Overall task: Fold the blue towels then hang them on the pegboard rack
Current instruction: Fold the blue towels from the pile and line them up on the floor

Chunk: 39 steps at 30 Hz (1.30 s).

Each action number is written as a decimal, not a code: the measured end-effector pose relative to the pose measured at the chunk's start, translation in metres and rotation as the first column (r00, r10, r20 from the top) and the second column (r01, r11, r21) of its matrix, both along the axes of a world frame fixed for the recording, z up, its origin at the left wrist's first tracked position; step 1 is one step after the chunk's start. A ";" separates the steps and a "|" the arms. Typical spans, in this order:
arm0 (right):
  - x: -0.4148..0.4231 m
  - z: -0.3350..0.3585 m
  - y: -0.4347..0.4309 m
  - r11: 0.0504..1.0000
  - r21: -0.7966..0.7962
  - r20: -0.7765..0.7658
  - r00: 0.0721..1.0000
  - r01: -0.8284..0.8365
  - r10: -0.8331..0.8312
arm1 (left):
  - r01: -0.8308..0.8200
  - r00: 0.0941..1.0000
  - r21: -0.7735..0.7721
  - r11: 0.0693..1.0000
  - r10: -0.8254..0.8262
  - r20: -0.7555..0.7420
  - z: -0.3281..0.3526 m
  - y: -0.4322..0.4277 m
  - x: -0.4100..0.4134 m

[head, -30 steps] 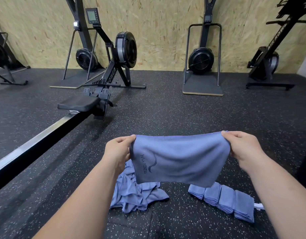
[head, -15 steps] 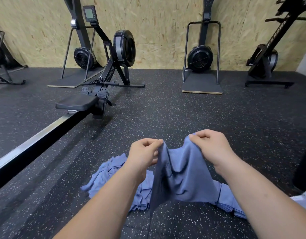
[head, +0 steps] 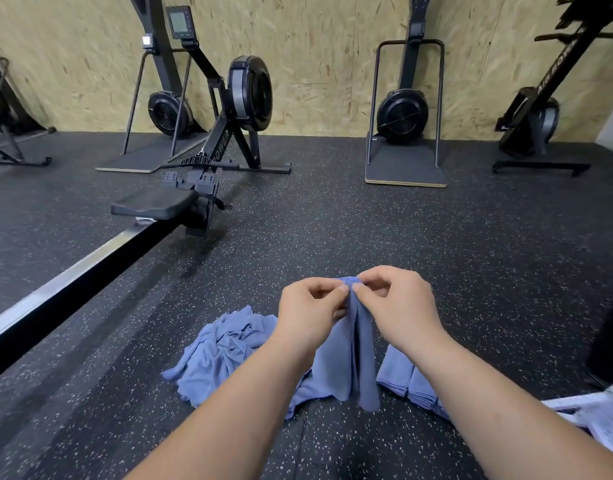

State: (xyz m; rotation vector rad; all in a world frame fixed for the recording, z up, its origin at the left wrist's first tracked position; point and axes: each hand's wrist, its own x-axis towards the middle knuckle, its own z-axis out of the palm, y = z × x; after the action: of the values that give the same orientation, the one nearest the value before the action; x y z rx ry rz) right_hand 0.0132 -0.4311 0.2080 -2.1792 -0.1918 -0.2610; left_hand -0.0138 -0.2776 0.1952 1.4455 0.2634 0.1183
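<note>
The left hand [head: 310, 306] and right hand [head: 398, 306], side by side above the floor [head: 436, 254], each pinched the top of a towel [head: 353, 358] hanging doubled between them. It and the forearms [head: 229, 403] hid parts of the loose pile [head: 222, 351] and the folded stack [head: 405, 379] below; a rower [head: 201, 188] stood left.
</note>
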 end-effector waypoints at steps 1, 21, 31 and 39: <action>-0.001 0.001 0.000 1.000 -0.012 0.013 1.000 -0.005 0.005 | 0.000 1.000 0.002 1.000 0.000 0.004 0.000 -0.001 -0.001; 0.009 0.002 -0.013 0.999 -0.049 0.127 0.992 -0.004 0.011 | 0.102 0.990 0.214 0.971 -0.121 0.077 -0.009 0.015 0.011; 0.023 0.012 -0.034 0.996 0.051 0.111 0.992 -0.067 0.061 | 0.122 0.990 0.863 0.490 -0.126 -0.068 -0.030 0.034 0.018; 0.031 0.003 -0.065 0.995 -0.090 0.075 0.997 0.030 -0.023 | -0.151 0.958 0.874 0.462 -0.150 0.245 -0.005 0.050 0.016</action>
State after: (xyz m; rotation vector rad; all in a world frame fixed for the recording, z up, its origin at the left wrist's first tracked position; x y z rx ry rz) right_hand 0.0442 -0.4964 0.2109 -2.2657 -0.2204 -0.3544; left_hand 0.0022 -0.2271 0.1899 2.4733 -0.0907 0.5408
